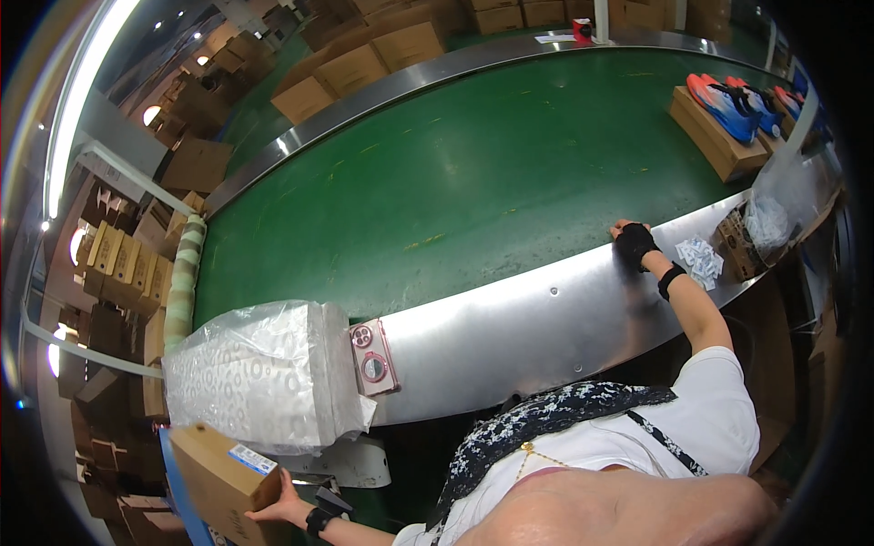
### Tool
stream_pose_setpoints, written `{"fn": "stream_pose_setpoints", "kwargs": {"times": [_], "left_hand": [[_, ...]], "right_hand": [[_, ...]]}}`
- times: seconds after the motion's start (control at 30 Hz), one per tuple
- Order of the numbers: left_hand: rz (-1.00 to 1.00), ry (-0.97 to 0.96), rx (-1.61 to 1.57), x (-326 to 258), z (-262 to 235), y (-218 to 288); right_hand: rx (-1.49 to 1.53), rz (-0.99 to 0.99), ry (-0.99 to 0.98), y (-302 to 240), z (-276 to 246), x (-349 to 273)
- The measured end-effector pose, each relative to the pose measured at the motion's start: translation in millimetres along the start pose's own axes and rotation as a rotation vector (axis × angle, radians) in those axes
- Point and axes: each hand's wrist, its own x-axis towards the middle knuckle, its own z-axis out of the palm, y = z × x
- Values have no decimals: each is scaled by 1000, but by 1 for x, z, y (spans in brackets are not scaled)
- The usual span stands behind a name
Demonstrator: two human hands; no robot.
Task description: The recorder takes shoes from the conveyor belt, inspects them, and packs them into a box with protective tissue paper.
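At the lower left, my left hand (280, 507) grips the end of a brown cardboard shoebox (205, 469) with a white and blue label. The shoebox is tilted beside a blue-edged surface. My right hand (635, 242), in a black fingerless glove, rests where the green conveyor belt (455, 200) meets the metal ledge (492, 337). Its fingers are loosely bent, and I see nothing in them. A pile of small white packets (699, 262) lies to the right of that hand.
Clear plastic with white patterned sheets (250, 373) lies at the ledge's left end, beside a pink phone (375, 357). Blue and orange shoes (724, 107) sit on a cardboard box (710, 141) at the far right. A clear plastic bag (772, 209) hangs nearby. Cartons (355, 68) stand beyond the belt.
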Motion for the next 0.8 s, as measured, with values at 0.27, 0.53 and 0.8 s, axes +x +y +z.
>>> {"fn": "stream_pose_setpoints", "kwargs": {"times": [0.27,0.53,0.8], "left_hand": [[-33,-796,554,-57,79,-91],[404,-1787,1549,-172,92,-274],[478,-2088,1822,-198,80,-302]], "right_hand": [[-130,65,46,20,40,13],[-175,-17,282,-1,60,15],[-138,106,205,21,73,17]]}}
